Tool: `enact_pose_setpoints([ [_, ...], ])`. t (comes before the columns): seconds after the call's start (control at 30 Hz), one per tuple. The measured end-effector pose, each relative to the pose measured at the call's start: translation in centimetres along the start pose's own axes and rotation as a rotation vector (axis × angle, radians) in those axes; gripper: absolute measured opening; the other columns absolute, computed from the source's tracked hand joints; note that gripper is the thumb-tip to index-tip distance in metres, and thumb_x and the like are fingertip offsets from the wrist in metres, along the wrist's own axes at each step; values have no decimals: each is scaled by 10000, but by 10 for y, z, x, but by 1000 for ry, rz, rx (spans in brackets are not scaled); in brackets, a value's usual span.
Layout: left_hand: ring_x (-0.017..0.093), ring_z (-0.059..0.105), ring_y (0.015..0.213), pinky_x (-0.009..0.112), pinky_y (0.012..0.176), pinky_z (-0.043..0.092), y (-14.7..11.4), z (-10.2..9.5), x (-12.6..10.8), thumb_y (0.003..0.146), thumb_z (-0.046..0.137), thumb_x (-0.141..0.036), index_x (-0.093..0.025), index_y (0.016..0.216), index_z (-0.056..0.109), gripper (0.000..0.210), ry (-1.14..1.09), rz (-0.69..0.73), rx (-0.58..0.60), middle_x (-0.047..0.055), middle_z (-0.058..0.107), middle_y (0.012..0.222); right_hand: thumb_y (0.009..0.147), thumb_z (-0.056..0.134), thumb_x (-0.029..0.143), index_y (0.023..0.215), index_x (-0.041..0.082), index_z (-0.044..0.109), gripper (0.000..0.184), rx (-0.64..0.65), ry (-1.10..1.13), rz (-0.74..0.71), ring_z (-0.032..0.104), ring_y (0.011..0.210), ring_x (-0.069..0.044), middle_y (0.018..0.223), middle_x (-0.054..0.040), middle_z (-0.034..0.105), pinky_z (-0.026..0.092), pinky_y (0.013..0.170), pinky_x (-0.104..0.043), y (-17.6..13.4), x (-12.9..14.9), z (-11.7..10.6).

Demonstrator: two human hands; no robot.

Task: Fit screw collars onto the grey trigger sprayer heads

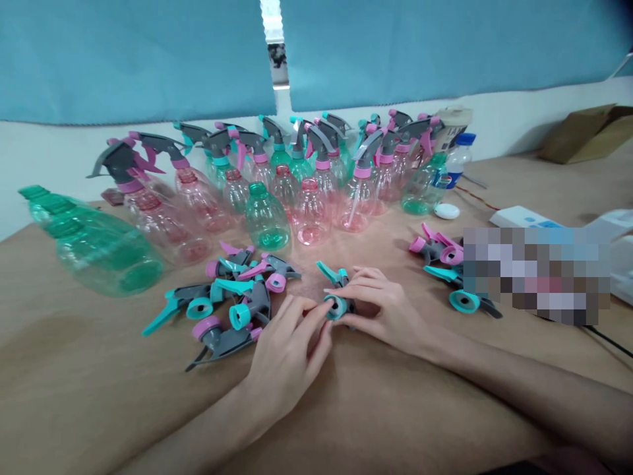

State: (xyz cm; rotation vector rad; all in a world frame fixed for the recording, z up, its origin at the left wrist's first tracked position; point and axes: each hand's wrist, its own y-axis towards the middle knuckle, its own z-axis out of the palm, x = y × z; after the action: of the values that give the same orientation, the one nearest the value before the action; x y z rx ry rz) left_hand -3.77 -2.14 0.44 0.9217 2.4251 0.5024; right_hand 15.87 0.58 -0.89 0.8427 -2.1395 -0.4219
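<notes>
My right hand [388, 307] is closed around a grey and teal trigger spray head [336, 306], its round collar opening turned towards me. My left hand [289, 340] is closed, with thumb and fingers bunched at that collar; whatever they pinch is too small or hidden to make out. Left of my hands lies a loose pile of spray heads [240, 315] with grey bodies and pink or teal collars and triggers. More spray heads [465, 301] lie to the right of my right hand.
Behind my hands stand several pink and green clear bottles [268, 214], many topped with spray heads. Green bottles [109, 254] lean or lie at the left. At right are a Pepsi bottle [459, 161], a white disc [446, 211], a power strip [529, 219] and a cardboard box [586, 135].
</notes>
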Motion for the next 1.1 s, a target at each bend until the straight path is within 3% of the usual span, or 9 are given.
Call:
enact_pose_setpoints([
  [0.2,122,561,774,254,684,481,5,-3,1,915,453,-152,-204,1094,581,227,-271,-215,108,28,551,962,792,683,304,1047,229,666,266,18,6,0,593,959,-202,944,-18,714,415,939,-420,1,2,-1],
  [0.37,103,532,686,224,588,448,8,-5,2,905,493,-185,-210,998,621,160,-345,-328,82,2,539,872,796,675,334,1048,230,661,273,13,24,10,594,969,-204,959,-22,712,412,937,-414,0,2,0],
  [0.73,109,527,696,225,593,444,7,-5,-1,859,552,-176,-207,942,622,113,-366,-360,35,-1,521,843,803,666,341,1056,225,653,279,15,14,-12,601,957,-191,951,-23,710,386,976,-425,0,1,1],
  [1.1,110,512,695,233,617,430,7,-3,4,852,544,-170,-204,916,552,73,-380,-371,106,-14,492,833,811,662,321,1048,217,645,259,39,2,-54,598,936,-181,929,-16,705,384,970,-424,-1,-1,2],
])
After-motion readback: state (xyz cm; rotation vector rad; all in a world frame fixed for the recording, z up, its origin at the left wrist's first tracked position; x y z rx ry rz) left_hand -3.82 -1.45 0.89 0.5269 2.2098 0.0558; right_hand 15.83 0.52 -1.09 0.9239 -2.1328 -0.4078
